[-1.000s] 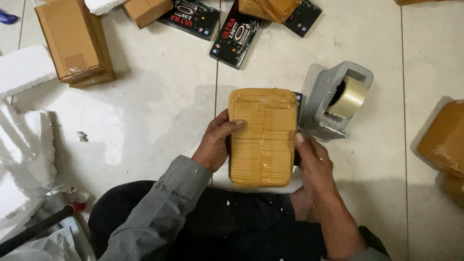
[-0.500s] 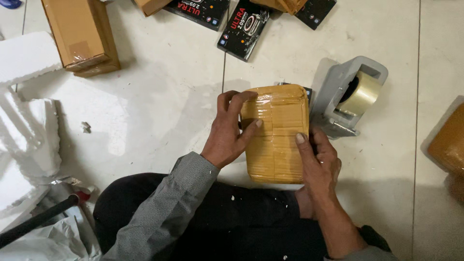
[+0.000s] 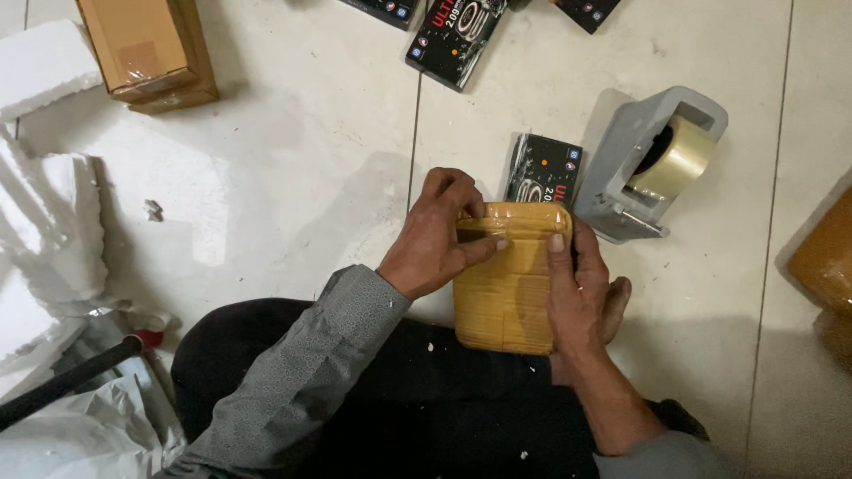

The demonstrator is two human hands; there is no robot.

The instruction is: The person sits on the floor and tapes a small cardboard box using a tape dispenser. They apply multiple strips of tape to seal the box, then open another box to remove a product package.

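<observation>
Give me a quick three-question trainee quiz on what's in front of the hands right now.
1. True or false: both the left hand and the right hand touch the tan tape-wrapped rectangular parcel.
2. Which lies directly beyond the parcel? A) black printed flat box B) brown cardboard carton C) white foam slab
3. On which side of the parcel stands the grey tape dispenser with its clear tape roll?

Key: 1 true; 2 A; 3 the right hand's side, beyond it.
</observation>
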